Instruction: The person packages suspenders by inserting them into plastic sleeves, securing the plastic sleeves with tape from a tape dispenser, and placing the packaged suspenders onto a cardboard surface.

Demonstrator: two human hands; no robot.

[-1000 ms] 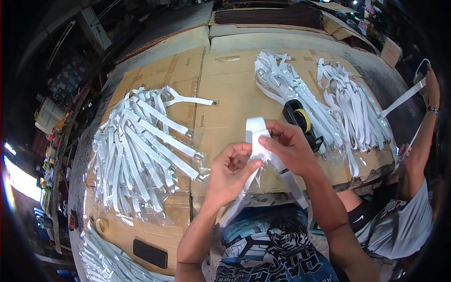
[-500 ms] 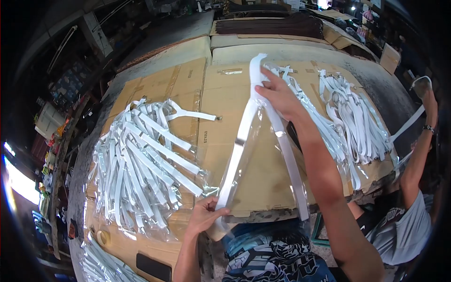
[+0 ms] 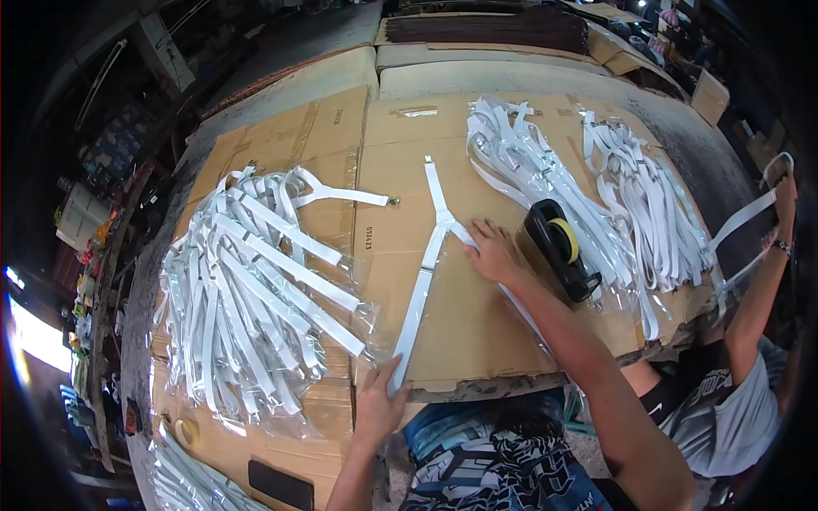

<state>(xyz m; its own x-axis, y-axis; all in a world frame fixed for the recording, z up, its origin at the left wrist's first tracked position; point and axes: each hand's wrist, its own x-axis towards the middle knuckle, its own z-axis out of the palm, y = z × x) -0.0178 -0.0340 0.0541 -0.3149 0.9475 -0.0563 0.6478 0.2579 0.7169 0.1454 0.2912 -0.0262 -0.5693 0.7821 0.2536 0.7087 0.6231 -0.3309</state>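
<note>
A pair of white Y-shaped suspenders [image 3: 420,302] lies spread on the cardboard in front of me, its single back strap pointing away and a clip at the far end. My left hand [image 3: 380,404] is closed on the near end of the left strap at the table's edge. Flat on the right strap, just below the joint, rests my right hand [image 3: 494,252] with its fingers stretched out. My right forearm hides part of that strap. A black tape dispenser [image 3: 545,242] with a yellow roll stands right of my right hand.
A large heap of white suspenders [image 3: 247,298] in clear plastic lies left, with more piles [image 3: 545,183] at right. A phone [image 3: 280,485] and a tape roll [image 3: 187,433] lie near left. At far right, a co-worker's hand [image 3: 780,175] holds up a white strap.
The suspenders have come down flat onto the cardboard. My right hand has let go of their top and moved down to the right strap, uncovering the tape dispenser.
</note>
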